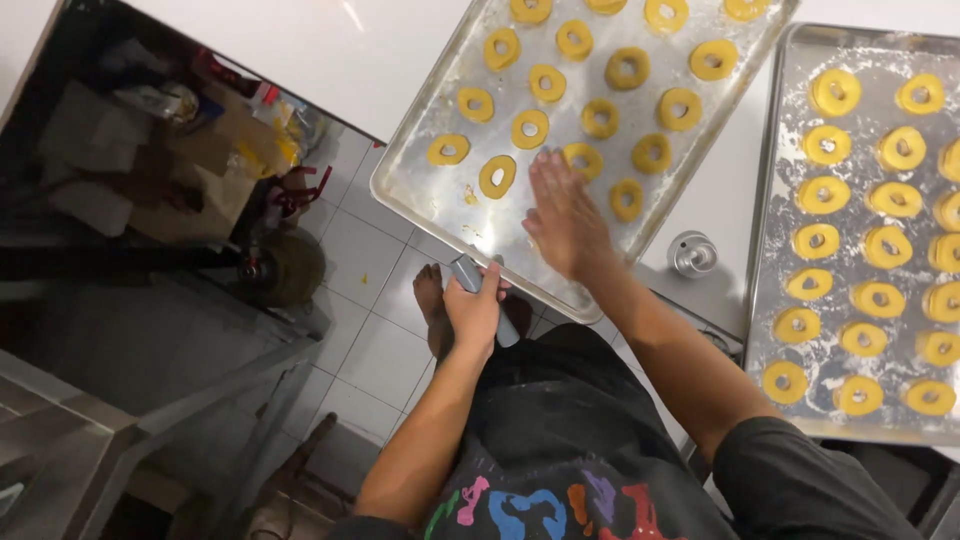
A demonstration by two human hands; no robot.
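Two metal baking trays share the white table (380,60), and the near one is the landmark: a tilted, shiny silver baking tray (420,190) that sticks out over the table's edge, dusted with flour and carrying rows of yellow ring-shaped dough pieces (530,128). Right hand (563,215) is down flat on that tray's bare lower part, fingers spread and blurred, fingertips just beside the nearest rings. Left hand (475,305) sits just below the tray's near rim, curled tight around a grey-handled tool (480,290); what kind of tool it is, I cannot tell, since the working end is hidden under the tray edge. Right of the tilted tray, near its lower corner, a small round metal cutter (692,253) stands on the table. Further right lies the second flour-dusted metal tray (775,200), packed with more yellow dough rings (825,192). Below the tilted tray, pale floor tiles (370,340) show, with a bare foot (432,305) just beside the left hand in view. Left of the tray, well apart, a cluttered dark shelf area (150,150) holds boxes and bags.
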